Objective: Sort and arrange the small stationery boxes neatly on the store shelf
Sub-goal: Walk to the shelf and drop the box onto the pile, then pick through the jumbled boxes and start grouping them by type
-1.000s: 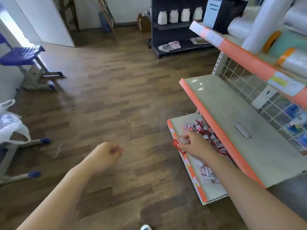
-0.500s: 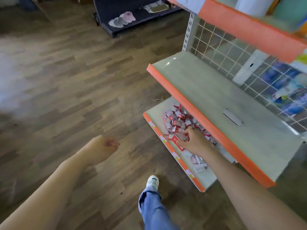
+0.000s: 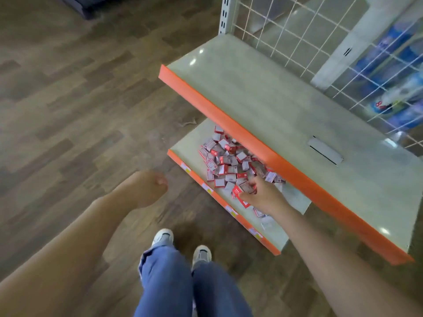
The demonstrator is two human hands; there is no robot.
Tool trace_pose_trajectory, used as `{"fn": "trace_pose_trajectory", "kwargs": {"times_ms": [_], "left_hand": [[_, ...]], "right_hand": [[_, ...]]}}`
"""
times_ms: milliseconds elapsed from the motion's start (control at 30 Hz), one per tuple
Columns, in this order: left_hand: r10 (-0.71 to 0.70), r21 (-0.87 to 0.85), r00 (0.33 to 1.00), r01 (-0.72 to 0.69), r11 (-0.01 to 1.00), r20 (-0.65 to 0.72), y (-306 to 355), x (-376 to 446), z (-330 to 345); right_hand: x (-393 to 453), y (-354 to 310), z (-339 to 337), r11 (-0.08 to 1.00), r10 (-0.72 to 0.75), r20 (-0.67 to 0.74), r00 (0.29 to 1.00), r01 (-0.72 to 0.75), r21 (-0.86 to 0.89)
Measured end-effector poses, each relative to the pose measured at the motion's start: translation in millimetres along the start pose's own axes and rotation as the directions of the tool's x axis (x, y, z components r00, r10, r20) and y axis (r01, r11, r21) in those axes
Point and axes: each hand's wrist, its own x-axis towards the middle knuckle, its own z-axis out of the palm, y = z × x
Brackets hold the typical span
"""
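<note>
A loose pile of several small red and white stationery boxes (image 3: 225,160) lies on the bottom shelf (image 3: 185,145), partly hidden under the shelf above. My right hand (image 3: 263,194) reaches into the near end of the pile and grips a few red boxes (image 3: 240,191) between fingers and thumb. More flat white boxes (image 3: 262,213) lie near my wrist. My left hand (image 3: 148,188) hangs over the floor, left of the shelf, curled into a fist and holding nothing.
The middle shelf (image 3: 274,106) with an orange front edge overhangs the pile; a small grey label holder (image 3: 325,154) lies on it. A white wire grid back panel (image 3: 320,42) stands behind. My legs and shoes (image 3: 180,248) stand on the wooden floor by the bottom shelf.
My view has tilted down and moved closer to the shelves, bringing my legs into sight. My right hand stays in the pile gripping red boxes; my left fist has barely moved.
</note>
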Motion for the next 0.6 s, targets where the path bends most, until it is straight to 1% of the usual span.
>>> {"fn": "trace_pose_trajectory", "kwargs": {"times_ms": [67,133,200,367,433,500,600], "left_hand": [[0.044,0.035,0.998,-0.046,0.998,0.039,1.3,28.2,13.2],[0.075,0.022,0.995,-0.077,0.997,0.061,1.6,62.4,30.9],[0.136,0.019,0.989,-0.137,0.99,0.066,3.1,100.2,54.7],[0.247,0.065,0.955,-0.261,0.963,0.163,7.7,191.3,124.1],[0.304,0.114,0.934,-0.328,0.938,0.185,9.8,225.1,153.0],[0.356,0.143,0.913,-0.386,0.911,0.2,14.5,255.9,179.7],[0.369,0.131,0.907,-0.399,0.908,0.204,24.1,291.7,210.8]], "right_hand": [[19.6,8.1,18.0,0.998,0.036,-0.017,0.999,-0.036,0.043],[43.2,20.9,39.9,0.991,0.092,-0.032,0.995,-0.088,0.097],[72.3,37.8,63.3,0.98,0.15,-0.048,0.987,-0.142,0.136],[148.3,89.7,112.8,0.948,0.271,-0.094,0.958,-0.249,0.197],[178.8,115.7,129.2,0.929,0.311,-0.135,0.941,-0.271,0.253],[205.9,139.7,141.5,0.915,0.328,-0.192,0.925,-0.261,0.308],[238.5,166.2,152.9,0.905,0.361,-0.273,0.892,-0.264,0.334]]}}
